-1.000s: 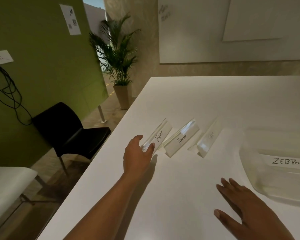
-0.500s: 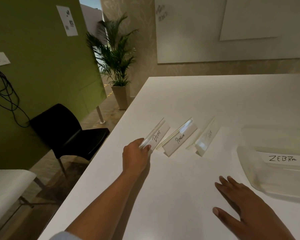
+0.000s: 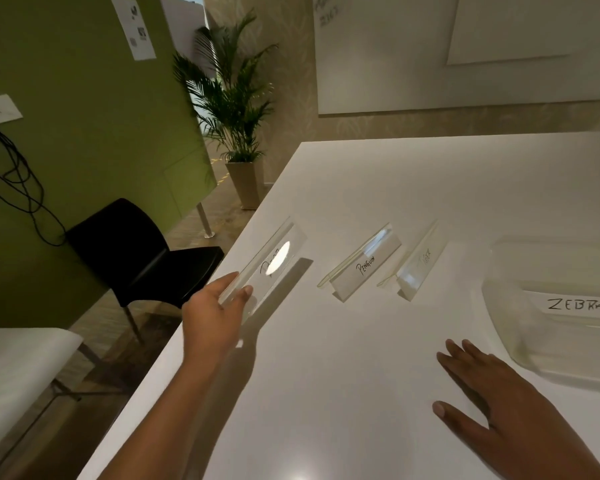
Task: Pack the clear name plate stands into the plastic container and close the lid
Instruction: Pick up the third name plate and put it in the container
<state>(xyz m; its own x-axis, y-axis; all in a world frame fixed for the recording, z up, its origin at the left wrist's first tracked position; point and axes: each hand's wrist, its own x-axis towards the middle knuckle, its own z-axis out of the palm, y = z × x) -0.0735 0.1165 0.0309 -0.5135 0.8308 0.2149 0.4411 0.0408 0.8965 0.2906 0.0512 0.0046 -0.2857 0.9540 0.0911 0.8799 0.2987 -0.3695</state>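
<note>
Three clear name plate stands are outside the plastic container (image 3: 548,327), and a fourth, labelled ZEBRA (image 3: 576,304), already lies inside it at the right edge of the white table (image 3: 378,358). The left hand (image 3: 215,317) pinches the near end of the leftmost stand (image 3: 269,266) between thumb and fingers, and that stand looks lifted and tilted off the surface, a dark shadow lying beneath it. Glare hides most of its label, so the word cannot be read. Gripping it by one end probably keeps the fingers off the faces and leaves the far end free to go into the container first.

The right hand (image 3: 499,407) rests flat on the table with fingers spread and holds nothing; it sits just beside the container's near corner, likely to brace the body or be ready to steady the container as the stand arrives.

The stand marked PENGUIN (image 3: 362,263) and the stand with a faint label (image 3: 414,266) beside it lie on the table between the held one and the container, side by side and angled alike, which makes them easy to pick in turn. No lid can be made out apart from the container itself. By my judgement the task is early: one stand packed, one in hand, two waiting, closing not yet begun.
</note>
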